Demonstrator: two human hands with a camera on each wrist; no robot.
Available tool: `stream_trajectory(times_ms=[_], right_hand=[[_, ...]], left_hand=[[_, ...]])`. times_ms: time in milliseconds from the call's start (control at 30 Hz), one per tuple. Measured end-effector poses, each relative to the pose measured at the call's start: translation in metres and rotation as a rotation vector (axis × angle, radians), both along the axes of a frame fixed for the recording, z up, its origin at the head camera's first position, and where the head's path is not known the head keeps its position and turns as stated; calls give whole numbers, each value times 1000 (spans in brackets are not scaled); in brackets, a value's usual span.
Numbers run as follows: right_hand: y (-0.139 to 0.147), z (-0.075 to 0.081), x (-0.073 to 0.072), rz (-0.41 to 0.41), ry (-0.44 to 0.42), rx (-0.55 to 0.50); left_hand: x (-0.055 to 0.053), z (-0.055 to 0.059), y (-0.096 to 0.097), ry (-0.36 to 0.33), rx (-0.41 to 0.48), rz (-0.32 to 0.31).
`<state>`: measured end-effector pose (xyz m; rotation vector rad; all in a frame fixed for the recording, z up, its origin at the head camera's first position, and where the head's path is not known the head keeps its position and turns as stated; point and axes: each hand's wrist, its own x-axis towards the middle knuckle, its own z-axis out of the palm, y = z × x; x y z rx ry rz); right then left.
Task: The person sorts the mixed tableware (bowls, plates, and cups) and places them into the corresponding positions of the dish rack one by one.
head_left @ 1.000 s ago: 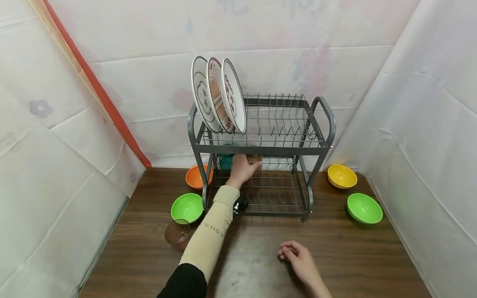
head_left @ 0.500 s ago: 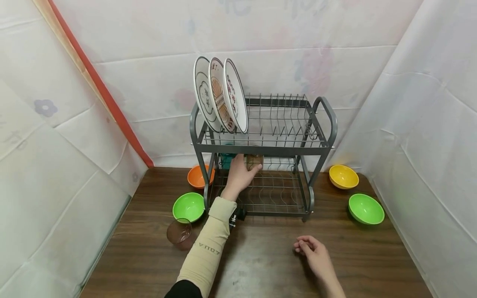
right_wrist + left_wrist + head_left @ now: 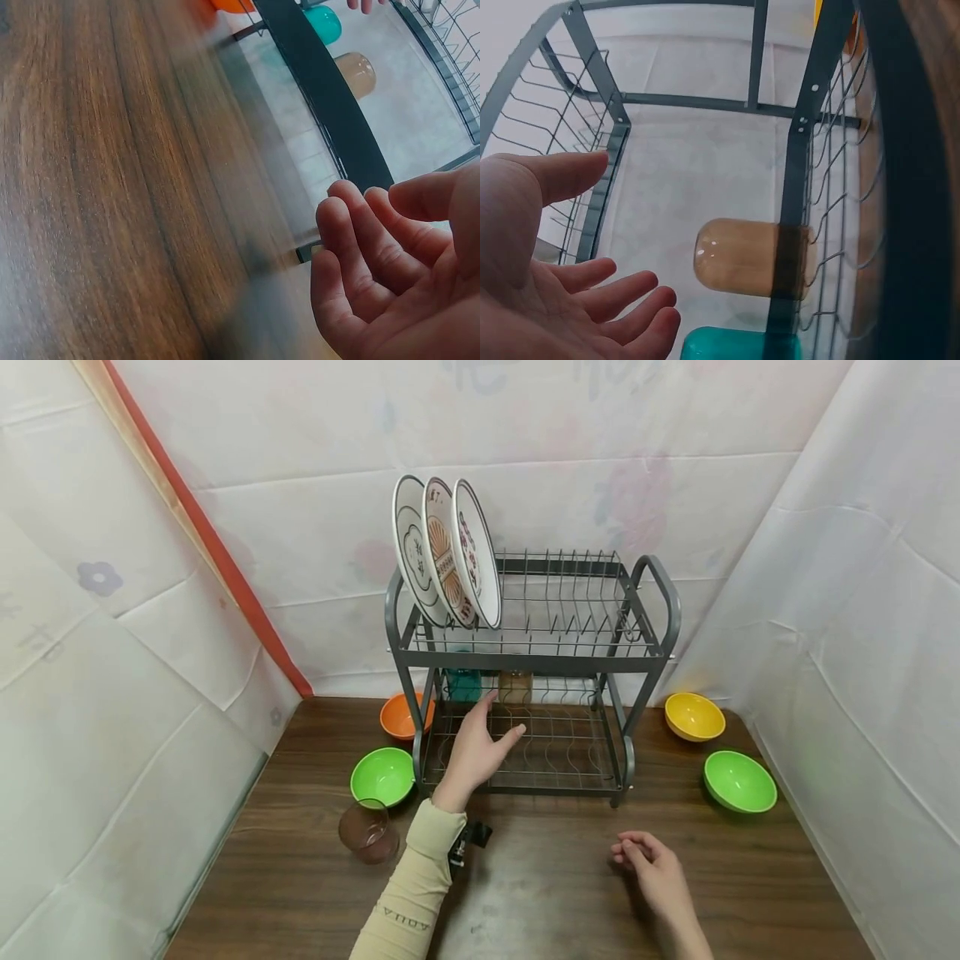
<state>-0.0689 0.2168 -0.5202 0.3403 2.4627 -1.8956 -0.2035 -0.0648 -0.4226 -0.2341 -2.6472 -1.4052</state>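
My left hand [image 3: 477,749] is in front of the lower tier of the dark metal dish rack [image 3: 525,662], fingers and thumb spread, holding nothing. Just beyond it an amber glass [image 3: 516,687] stands upside down on the lower tier, beside a teal glass [image 3: 463,686]. Both glasses show apart from the hand in the left wrist view. My right hand [image 3: 655,870] hovers low over the table at front right, its fingers loosely bent around nothing. On the left of the table, a pinkish clear glass [image 3: 368,832] sits near a green bowl [image 3: 382,777].
Three patterned plates [image 3: 477,556] stand upright in the rack's upper tier, on its left. An orange bowl [image 3: 401,717] lies at the rack's left side. To its right are a yellow bowl [image 3: 694,717] and another green bowl [image 3: 740,782]. White cloth [image 3: 315,543] encloses the table [image 3: 540,877].
My left hand has let go of the amber glass and drawn back toward me, out from under the upper tier. My right hand has drifted to the right.
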Motion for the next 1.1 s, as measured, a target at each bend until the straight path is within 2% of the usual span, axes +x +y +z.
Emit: stream_trajectory(times_ms=[200,333,533,667,833,933,1000,1100], right_hand=[[-2,1,1,-9,-25,-6],[-3,0,2,-17,-32,-15],[-7,-3,4,5,-19,-46],[-12,-5,6,11,-32,-39],[-21,-5,7,21,-38,-51],[-29,-7,6,47,-27,-58],[-34,-8,6,67,-24,-62],[-42,-9,5,103,-26,-75]], left_hand=[[24,-7,1,-19,11,10],[39,-14,-3,3,3,32],[62,-37,-19,74,30,92],[77,-55,-32,94,35,110],[92,-70,-46,91,-40,139],[100,-77,-52,86,-116,157],[104,-81,-56,100,-187,171],[110,-85,-62,166,-300,194]])
